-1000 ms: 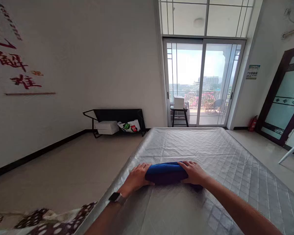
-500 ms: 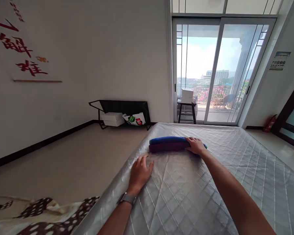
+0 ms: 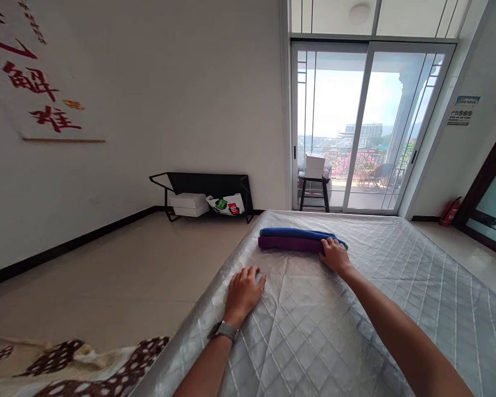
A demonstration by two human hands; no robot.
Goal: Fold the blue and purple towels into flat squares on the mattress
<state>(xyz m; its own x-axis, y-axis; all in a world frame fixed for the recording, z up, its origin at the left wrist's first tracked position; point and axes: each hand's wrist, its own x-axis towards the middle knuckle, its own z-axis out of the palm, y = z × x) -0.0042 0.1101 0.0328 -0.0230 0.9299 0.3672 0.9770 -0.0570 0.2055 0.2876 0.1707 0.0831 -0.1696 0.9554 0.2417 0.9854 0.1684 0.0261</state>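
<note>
A blue towel [image 3: 289, 232] and a purple towel [image 3: 289, 243] lie against each other as one long bundle, rolled or folded, near the far end of a silver quilted cover [image 3: 314, 320]. My right hand [image 3: 334, 255] grips the bundle near its right end, fingers over the top and thumb at the near side. Nearer to me, my left hand [image 3: 244, 291] rests on the cover with fingers bent and thumb apart, holding nothing. A gap separates it from the towels. The wrist behind it wears a grey-banded watch [image 3: 224, 330].
A brown-and-cream spotted blanket [image 3: 86, 369] lies at lower left. Along the wall, a black rack [image 3: 206, 183] stands with a white box [image 3: 189, 204] and a printed bag [image 3: 226, 205]. Ahead, a stool [image 3: 314, 190] stands by the sliding glass door [image 3: 366, 127]; a fire extinguisher [image 3: 450, 212] is at right.
The towel bundle has moved away from me along the cover. My left hand has let go of it and come back toward me; my right hand has stayed on the bundle.
</note>
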